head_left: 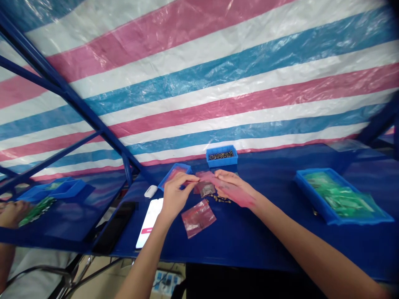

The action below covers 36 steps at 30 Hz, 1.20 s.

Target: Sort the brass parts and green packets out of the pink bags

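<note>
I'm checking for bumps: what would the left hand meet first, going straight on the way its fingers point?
The left hand would likely meet the pink plastic at its fingertips first, then the right hand; depth between them is unclear.

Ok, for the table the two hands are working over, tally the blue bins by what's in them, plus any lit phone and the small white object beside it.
Blue bin of small parts: 1
Blue bin of pink plastic: 1
Blue bin of green plastic: 1
Lit phone: 1
Small white object: 1
Total: 5
</note>
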{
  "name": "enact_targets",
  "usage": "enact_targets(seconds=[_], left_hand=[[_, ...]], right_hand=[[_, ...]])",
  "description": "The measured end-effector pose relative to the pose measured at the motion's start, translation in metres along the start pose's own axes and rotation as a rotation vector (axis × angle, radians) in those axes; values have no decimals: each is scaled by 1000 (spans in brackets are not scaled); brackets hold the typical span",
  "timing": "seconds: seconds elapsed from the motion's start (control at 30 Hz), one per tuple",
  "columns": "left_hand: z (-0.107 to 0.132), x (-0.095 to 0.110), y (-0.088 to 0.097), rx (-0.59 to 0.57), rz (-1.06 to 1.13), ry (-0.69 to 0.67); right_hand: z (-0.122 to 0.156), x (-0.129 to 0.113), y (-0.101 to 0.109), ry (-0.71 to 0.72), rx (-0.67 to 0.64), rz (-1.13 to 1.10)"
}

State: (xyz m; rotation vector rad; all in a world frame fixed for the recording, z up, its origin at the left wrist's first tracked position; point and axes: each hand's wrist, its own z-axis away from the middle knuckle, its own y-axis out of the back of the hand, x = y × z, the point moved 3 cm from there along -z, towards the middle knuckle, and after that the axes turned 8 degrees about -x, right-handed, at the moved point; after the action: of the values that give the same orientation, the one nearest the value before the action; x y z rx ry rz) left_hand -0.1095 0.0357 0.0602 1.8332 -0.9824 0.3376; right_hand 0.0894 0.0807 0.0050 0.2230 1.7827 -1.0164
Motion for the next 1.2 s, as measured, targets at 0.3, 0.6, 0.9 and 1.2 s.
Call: enact_targets(seconds=[0.3, 0.6, 0.9, 1.2], left_hand=[[-12, -20, 33, 61, -55, 149], [-37, -65, 65, 81, -420, -5], [-24, -107, 36, -409, -861, -76], [-34, -97, 32, -476, -1048, -99]], right_hand=[[5, -10, 21, 39, 118, 69], [0, -3, 26, 41, 154, 69], [1, -9, 27, 63, 221, 65], [0, -8, 27, 52, 230, 23]])
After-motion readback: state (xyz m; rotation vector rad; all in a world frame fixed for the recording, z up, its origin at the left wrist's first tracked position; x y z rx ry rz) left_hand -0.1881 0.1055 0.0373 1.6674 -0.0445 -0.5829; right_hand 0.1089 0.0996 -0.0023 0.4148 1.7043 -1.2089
